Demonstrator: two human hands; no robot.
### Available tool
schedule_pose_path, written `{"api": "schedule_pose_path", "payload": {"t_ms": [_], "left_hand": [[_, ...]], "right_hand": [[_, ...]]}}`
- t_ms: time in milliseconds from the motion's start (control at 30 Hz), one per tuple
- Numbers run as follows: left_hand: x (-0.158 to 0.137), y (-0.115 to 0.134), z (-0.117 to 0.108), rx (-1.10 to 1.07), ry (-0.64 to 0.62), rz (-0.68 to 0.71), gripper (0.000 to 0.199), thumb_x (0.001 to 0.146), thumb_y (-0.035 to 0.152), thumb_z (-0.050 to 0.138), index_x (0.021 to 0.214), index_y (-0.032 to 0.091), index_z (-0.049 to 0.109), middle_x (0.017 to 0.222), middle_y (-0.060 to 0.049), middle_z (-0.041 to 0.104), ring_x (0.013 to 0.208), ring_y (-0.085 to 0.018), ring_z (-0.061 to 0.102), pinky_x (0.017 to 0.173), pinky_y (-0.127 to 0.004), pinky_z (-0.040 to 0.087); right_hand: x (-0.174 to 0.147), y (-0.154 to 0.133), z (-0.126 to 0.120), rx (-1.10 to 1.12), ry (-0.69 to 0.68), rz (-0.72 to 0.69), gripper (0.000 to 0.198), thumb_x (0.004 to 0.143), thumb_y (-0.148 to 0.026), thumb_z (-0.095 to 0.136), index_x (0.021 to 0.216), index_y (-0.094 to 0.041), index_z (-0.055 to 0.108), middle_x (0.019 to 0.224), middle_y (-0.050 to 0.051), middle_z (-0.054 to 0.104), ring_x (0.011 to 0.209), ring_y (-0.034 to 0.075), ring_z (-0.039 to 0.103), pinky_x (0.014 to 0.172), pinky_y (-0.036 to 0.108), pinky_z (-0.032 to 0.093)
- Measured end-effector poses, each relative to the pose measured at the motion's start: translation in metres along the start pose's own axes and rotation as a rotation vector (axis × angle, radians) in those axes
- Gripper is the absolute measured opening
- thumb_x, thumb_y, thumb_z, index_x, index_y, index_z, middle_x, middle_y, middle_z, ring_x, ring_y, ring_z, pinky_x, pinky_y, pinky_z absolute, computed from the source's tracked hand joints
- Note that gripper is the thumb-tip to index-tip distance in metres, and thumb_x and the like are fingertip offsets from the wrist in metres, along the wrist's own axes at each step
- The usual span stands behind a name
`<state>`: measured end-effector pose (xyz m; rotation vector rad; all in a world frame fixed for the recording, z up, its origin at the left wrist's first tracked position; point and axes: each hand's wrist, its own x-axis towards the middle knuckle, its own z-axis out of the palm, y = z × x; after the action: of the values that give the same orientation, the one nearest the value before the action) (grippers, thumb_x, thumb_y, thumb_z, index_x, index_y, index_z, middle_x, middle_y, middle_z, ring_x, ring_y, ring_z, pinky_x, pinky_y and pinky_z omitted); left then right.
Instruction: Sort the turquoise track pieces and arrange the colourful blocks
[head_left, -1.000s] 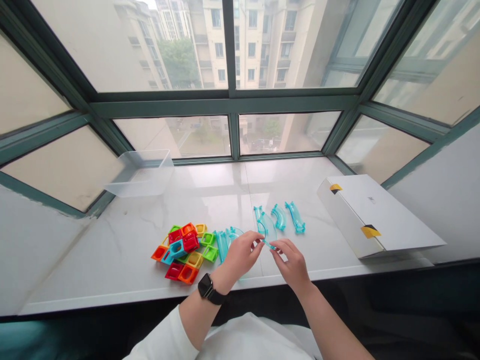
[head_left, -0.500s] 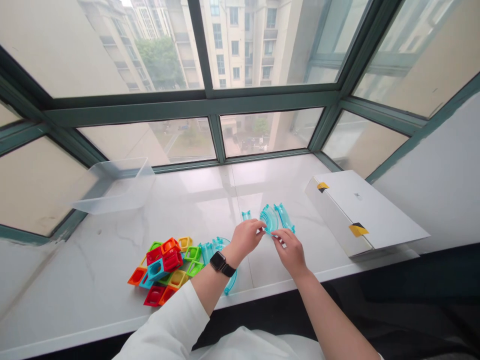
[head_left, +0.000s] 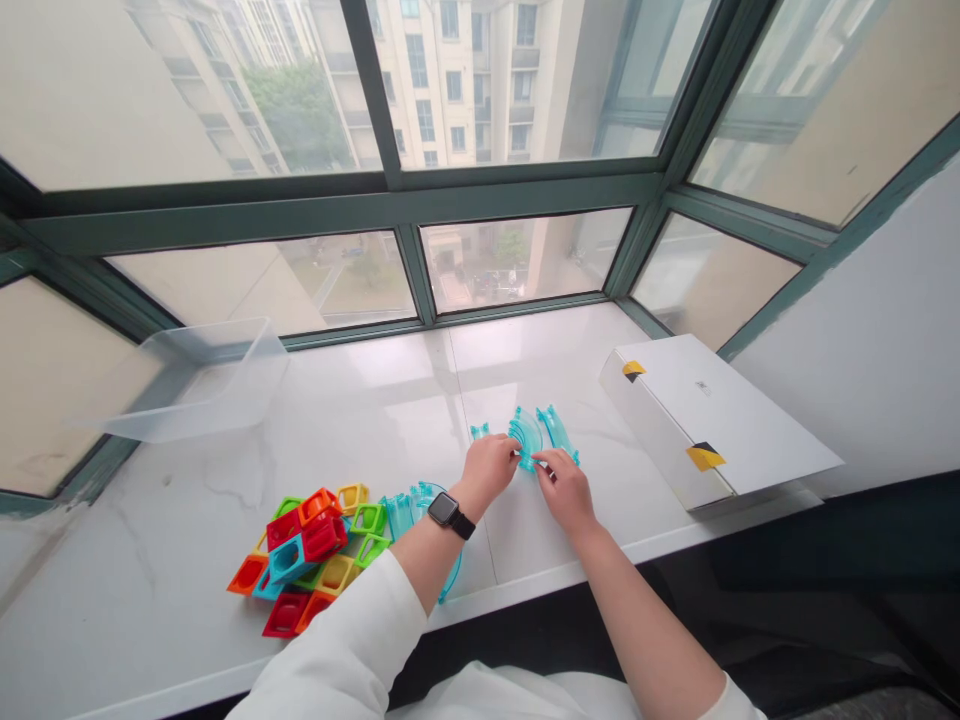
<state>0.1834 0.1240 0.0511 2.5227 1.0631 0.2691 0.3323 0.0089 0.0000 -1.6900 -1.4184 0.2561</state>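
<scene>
A translucent turquoise curved track piece (head_left: 528, 432) lies on the white sill in front of me. My left hand (head_left: 489, 468), with a dark watch on its wrist, pinches the left side of its near end. From the right, the fingertips of my right hand (head_left: 564, 488) close on the same end. Just right of it is another turquoise track piece (head_left: 556, 430), longer and nearly straight. A small turquoise piece (head_left: 480, 431) shows beyond my left hand, partly covered by it.
Colourful hollow plastic blocks (head_left: 307, 550) are heaped at the left, with more turquoise track pieces (head_left: 399, 515) beside them, partly behind my left forearm. A clear plastic bin (head_left: 217, 385) stands at the back left. A white box (head_left: 712, 420) with yellow-black tape sits at the right.
The view has shifted slightly, so the sill's things appear a little further left. Both hands stay at the near end of the curved track piece, with only small finger movement.
</scene>
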Motion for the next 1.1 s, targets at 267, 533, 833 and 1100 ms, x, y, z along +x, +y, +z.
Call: {"api": "schedule_pose_path", "payload": {"t_ms": [267,533,833,1100], "left_hand": [[0.0015,-0.0019,0.0044,0.021,-0.018,-0.013,0.022,0.096,0.022,0.061,0.106,0.026,0.08,0.105,-0.006,0.079,0.095,-0.023,0.072,0.084,-0.033,0.052],[0.0037,-0.0013,0.0066,0.027,-0.027,-0.018,0.021,0.096,0.021,0.062,0.105,0.025,0.08,0.105,-0.007,0.079,0.095,-0.023,0.072,0.084,-0.033,0.052],[0.0047,-0.0048,0.01,0.022,-0.024,-0.002,0.018,0.095,0.021,0.063,0.103,0.025,0.078,0.105,-0.006,0.079,0.095,-0.023,0.071,0.083,-0.032,0.05],[0.005,-0.0054,0.0103,0.023,-0.033,-0.003,0.016,0.095,0.022,0.065,0.103,0.025,0.078,0.105,-0.006,0.079,0.096,-0.023,0.072,0.084,-0.032,0.05]], "right_hand": [[0.0,0.0047,0.0039,-0.006,-0.006,0.022,0.023,0.101,-0.026,0.053,0.111,-0.025,0.073,0.105,0.007,0.073,0.081,0.021,0.067,0.076,0.035,0.055],[-0.0013,0.0077,0.0051,-0.002,-0.011,0.044,0.023,0.1,-0.027,0.052,0.11,-0.024,0.073,0.105,0.007,0.073,0.082,0.021,0.067,0.078,0.035,0.055],[-0.0016,0.0098,0.0065,-0.013,-0.011,0.042,0.023,0.101,-0.027,0.052,0.112,-0.025,0.072,0.105,0.007,0.072,0.079,0.02,0.067,0.079,0.036,0.056],[-0.0024,0.01,0.0068,-0.013,-0.008,0.039,0.023,0.099,-0.026,0.053,0.112,-0.026,0.072,0.104,0.006,0.07,0.075,0.018,0.065,0.077,0.036,0.056]]}}
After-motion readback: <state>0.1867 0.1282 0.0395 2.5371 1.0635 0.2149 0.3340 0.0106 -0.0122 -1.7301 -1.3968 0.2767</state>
